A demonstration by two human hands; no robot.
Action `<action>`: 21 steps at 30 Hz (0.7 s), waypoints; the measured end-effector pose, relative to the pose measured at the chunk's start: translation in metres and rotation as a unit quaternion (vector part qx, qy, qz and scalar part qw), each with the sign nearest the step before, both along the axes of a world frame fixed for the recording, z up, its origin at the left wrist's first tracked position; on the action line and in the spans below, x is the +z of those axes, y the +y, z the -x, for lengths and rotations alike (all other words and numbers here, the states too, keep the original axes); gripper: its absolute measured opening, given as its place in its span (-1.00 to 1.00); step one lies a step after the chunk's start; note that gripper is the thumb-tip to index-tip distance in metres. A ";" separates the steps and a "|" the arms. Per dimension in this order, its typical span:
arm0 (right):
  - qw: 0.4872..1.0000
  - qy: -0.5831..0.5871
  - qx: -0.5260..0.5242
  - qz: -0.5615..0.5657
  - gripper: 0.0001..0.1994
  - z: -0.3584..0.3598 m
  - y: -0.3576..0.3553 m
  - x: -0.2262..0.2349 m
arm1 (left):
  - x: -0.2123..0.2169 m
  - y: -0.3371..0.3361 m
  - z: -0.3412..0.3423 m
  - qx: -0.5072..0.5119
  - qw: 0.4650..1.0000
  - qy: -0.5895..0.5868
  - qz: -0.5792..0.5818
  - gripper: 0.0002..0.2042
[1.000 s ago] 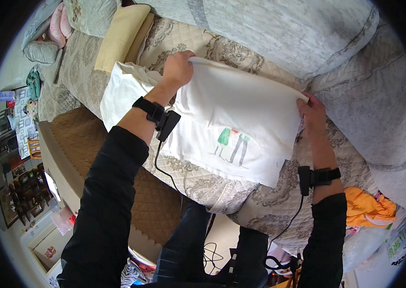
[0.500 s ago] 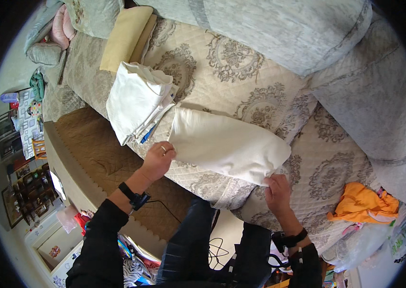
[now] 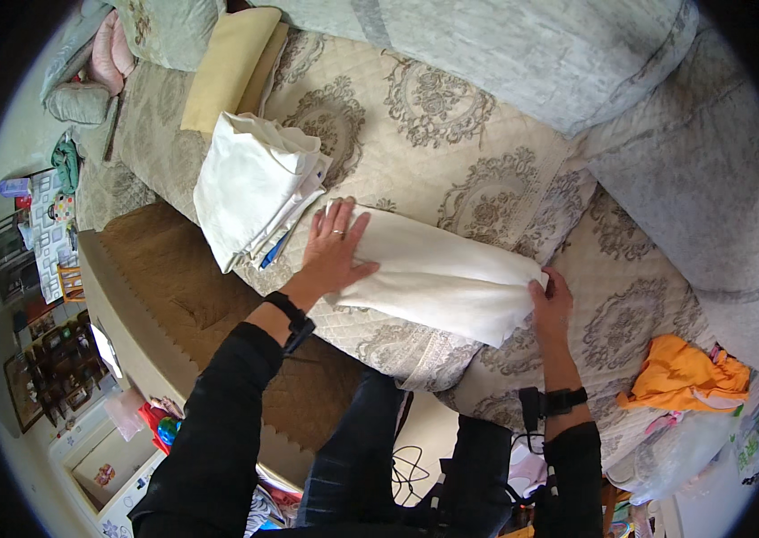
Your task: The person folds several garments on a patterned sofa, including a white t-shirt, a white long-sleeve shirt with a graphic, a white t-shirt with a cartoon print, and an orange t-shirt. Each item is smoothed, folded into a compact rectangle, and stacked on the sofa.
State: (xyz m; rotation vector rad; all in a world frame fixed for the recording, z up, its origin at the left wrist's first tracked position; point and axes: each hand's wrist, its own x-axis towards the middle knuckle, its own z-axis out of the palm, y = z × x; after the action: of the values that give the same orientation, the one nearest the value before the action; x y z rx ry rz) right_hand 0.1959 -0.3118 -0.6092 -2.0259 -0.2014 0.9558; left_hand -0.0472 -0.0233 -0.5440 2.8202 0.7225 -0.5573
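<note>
A white garment [image 3: 438, 273], folded into a long strip, lies on the beige patterned bedspread [image 3: 451, 152]. My left hand [image 3: 333, 248] rests flat on its left end with fingers spread. My right hand [image 3: 552, 300] pinches the garment's right end between thumb and fingers. A stack of folded white cloths [image 3: 254, 184] sits just left of my left hand, with a blue edge showing under it.
A yellow pillow [image 3: 227, 63] lies beyond the stack. An orange cloth [image 3: 684, 377] sits at the right on the bed. A grey quilt [image 3: 577, 54] covers the far side. A brown mat [image 3: 209, 296] runs along the bed's edge, and cluttered shelves [image 3: 34, 269] stand at the left.
The garment was spread open with a printed picture showing, then folded over into a narrow strip. My left hand moved from gripping its edge to pressing flat on its left end.
</note>
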 end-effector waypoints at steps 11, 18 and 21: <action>0.823 -0.292 0.481 0.079 -0.11 0.043 0.073 0.031 | -0.020 -0.019 -0.009 -0.084 0.989 0.103 0.061 -0.12; 0.871 -0.320 0.369 0.055 -0.29 -0.015 0.004 0.009 | -0.006 0.025 0.012 0.039 0.986 -0.145 0.066 -0.19; 0.870 -0.243 0.424 0.059 -0.48 -0.024 0.044 0.025 | -0.008 0.027 -0.022 0.050 0.989 0.083 0.112 -0.32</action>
State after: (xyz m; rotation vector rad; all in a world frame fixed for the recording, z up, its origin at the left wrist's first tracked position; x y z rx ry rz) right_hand 0.2199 -0.2678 -0.5847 -2.2810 -1.4315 0.9335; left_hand -0.0254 0.0039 -0.5515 2.5385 0.7733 -0.8076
